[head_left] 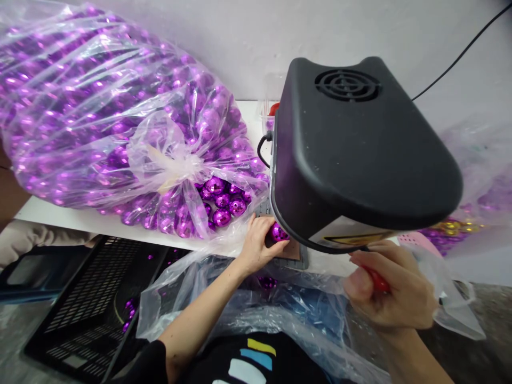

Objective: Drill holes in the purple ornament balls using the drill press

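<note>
One purple ball (277, 232) sits under the black machine (360, 154), on its small plate | left hand (259, 244) curls around the ball, fingers touching it | right hand (394, 290) is closed tight on a red handle (376, 279) | big bag of purple balls (116, 122) lies on the white worktop (60, 216) just beside.

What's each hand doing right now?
Left hand: closed on a purple ball under the machine.
Right hand: closed on a red handle.
</note>
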`<control>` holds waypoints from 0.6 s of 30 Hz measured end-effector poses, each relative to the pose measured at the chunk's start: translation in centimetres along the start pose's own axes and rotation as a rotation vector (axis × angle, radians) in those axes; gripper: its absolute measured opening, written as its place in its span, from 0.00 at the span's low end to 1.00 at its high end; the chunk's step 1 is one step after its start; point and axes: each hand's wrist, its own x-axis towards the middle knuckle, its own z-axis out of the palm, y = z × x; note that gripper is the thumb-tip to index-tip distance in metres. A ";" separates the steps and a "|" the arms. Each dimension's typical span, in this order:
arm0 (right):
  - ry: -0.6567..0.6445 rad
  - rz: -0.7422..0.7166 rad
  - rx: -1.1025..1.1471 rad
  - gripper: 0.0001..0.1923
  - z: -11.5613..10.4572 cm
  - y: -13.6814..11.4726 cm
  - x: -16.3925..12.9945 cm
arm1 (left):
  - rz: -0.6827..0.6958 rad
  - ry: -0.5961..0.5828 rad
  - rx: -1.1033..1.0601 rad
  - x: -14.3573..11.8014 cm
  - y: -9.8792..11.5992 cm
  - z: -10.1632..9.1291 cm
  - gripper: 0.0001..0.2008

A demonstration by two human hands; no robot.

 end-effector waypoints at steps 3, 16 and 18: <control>0.020 0.011 0.006 0.07 0.5 0.2 -0.5 | 0.018 0.009 0.017 0.1 0.1 0.0 0.25; 0.079 0.109 0.072 0.06 1.8 0.9 -3.0 | 0.057 -0.016 0.101 0.2 0.1 0.0 0.22; 0.090 0.117 0.078 0.06 1.8 0.9 -3.2 | 0.056 -0.018 0.093 0.2 0.1 -0.1 0.22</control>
